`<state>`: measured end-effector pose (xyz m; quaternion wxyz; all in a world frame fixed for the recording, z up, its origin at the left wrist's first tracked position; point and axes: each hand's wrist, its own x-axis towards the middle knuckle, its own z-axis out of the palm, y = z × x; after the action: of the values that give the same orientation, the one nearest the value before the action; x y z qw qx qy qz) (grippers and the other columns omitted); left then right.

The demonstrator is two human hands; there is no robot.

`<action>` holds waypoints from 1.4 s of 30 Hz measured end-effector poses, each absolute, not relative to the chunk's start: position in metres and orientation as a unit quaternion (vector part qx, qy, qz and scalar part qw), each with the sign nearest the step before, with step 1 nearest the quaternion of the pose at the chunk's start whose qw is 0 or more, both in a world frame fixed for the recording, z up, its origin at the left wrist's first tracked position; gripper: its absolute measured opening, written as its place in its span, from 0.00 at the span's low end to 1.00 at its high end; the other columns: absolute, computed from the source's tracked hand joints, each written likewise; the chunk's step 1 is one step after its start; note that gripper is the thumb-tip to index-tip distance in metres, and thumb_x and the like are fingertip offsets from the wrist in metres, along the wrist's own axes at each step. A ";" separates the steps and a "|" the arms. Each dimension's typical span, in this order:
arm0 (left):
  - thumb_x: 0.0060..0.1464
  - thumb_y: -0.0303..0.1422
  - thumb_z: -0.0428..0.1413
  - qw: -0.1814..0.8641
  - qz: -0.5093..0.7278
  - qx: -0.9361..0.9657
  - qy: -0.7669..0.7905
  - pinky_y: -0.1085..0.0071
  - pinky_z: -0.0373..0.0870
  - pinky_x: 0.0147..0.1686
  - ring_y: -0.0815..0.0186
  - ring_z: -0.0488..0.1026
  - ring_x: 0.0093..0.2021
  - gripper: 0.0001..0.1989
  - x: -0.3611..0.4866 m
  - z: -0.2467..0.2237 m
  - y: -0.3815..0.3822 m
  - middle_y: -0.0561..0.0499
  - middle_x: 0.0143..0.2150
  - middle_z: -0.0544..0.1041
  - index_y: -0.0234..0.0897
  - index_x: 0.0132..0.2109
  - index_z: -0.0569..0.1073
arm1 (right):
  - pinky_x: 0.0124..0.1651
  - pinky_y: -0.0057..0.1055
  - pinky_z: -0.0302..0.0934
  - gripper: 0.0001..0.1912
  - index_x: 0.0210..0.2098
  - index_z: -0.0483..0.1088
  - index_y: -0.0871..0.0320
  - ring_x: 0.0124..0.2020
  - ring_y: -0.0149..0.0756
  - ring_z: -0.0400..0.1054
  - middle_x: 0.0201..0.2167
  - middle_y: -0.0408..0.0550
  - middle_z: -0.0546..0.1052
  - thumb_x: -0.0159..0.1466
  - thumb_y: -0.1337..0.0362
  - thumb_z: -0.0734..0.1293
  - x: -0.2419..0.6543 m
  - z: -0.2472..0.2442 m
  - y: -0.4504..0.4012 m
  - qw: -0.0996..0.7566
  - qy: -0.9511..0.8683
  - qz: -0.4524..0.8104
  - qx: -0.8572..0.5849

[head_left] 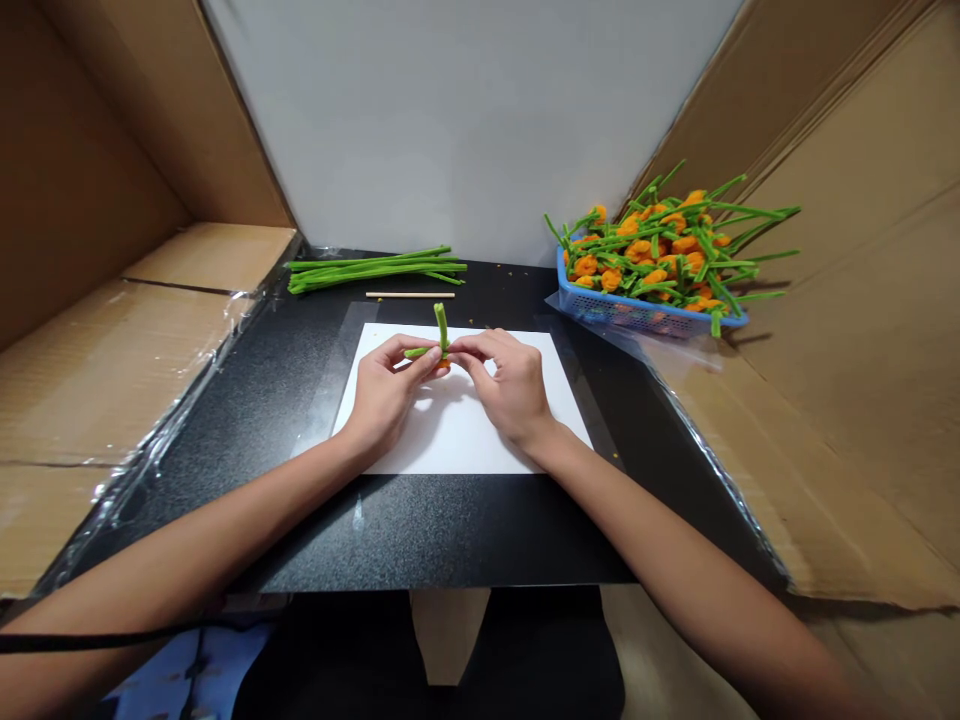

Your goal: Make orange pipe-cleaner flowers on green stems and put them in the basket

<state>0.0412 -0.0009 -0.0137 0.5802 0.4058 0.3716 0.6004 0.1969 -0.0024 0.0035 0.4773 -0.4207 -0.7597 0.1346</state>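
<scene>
Over the white sheet of paper [480, 450], my two hands meet around a small pipe-cleaner flower [441, 325]. Its green stem points up, a short green piece sticks out to the left, and a bit of orange shows underneath. My left hand [390, 390] is closed on it, thumb and fingers pinching near the orange part. From the other side, my right hand [510, 385] pinches at the base of the green stem with thumb and forefinger. The fingers hide most of the orange part.
A bundle of green pipe cleaners [367, 270] lies at the back left, with a thin wooden stick [410, 296] in front. At the back right, a blue basket [637, 312] is heaped with orange and green pipe-cleaner pieces. Cardboard walls [847, 300] flank the black table [450, 530].
</scene>
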 end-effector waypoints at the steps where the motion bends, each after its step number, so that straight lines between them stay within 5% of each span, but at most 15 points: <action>1: 0.42 0.34 0.72 0.577 0.604 0.403 0.373 0.67 0.79 0.43 0.68 0.79 0.35 0.12 0.042 -0.014 -0.001 0.50 0.37 0.81 0.35 0.34 0.80 | 0.43 0.37 0.62 0.08 0.35 0.78 0.56 0.35 0.39 0.70 0.34 0.49 0.81 0.67 0.70 0.66 0.196 0.004 -0.003 0.471 -0.769 0.114 -0.417; 7: 0.43 0.34 0.72 0.550 0.625 0.408 0.374 0.67 0.78 0.43 0.67 0.80 0.35 0.12 0.045 -0.020 -0.003 0.50 0.35 0.81 0.34 0.32 0.78 | 0.39 0.36 0.58 0.08 0.31 0.73 0.58 0.33 0.38 0.66 0.31 0.50 0.78 0.66 0.71 0.64 0.187 0.007 -0.007 0.449 -0.757 0.115 -0.461; 17: 0.49 0.37 0.69 0.380 0.647 0.548 0.370 0.71 0.75 0.38 0.67 0.75 0.34 0.10 0.045 -0.008 -0.013 0.52 0.32 0.74 0.38 0.31 0.78 | 0.26 0.29 0.45 0.12 0.21 0.69 0.60 0.22 0.26 0.52 0.19 0.38 0.63 0.51 0.62 0.75 0.194 0.027 0.000 0.373 -0.432 0.702 -0.426; 24: 0.47 0.40 0.70 0.441 0.639 0.499 0.386 0.67 0.78 0.44 0.66 0.79 0.36 0.15 0.043 -0.013 -0.005 0.51 0.36 0.79 0.36 0.33 0.75 | 0.29 0.28 0.53 0.11 0.25 0.74 0.60 0.25 0.28 0.59 0.21 0.40 0.69 0.50 0.58 0.74 0.193 0.022 -0.001 0.455 -0.479 0.579 -0.479; 34: 0.44 0.39 0.71 0.487 0.619 0.485 0.381 0.66 0.79 0.43 0.66 0.79 0.36 0.16 0.042 -0.014 -0.002 0.50 0.36 0.80 0.36 0.32 0.75 | 0.30 0.30 0.51 0.08 0.24 0.72 0.58 0.25 0.29 0.59 0.21 0.40 0.70 0.53 0.60 0.71 0.192 0.018 0.002 0.477 -0.535 0.524 -0.460; 42: 0.50 0.34 0.68 0.325 0.632 0.604 0.360 0.70 0.76 0.38 0.67 0.74 0.36 0.06 0.041 -0.008 -0.013 0.52 0.33 0.74 0.40 0.31 0.79 | 0.27 0.30 0.45 0.08 0.16 0.65 0.58 0.23 0.28 0.52 0.17 0.39 0.62 0.47 0.66 0.69 0.191 0.027 -0.004 0.413 -0.425 0.662 -0.458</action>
<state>0.0407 -0.0126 -0.0084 0.3254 0.6038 0.3598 0.6325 0.1909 -0.0043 0.0272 0.4135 -0.4584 -0.4254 0.6618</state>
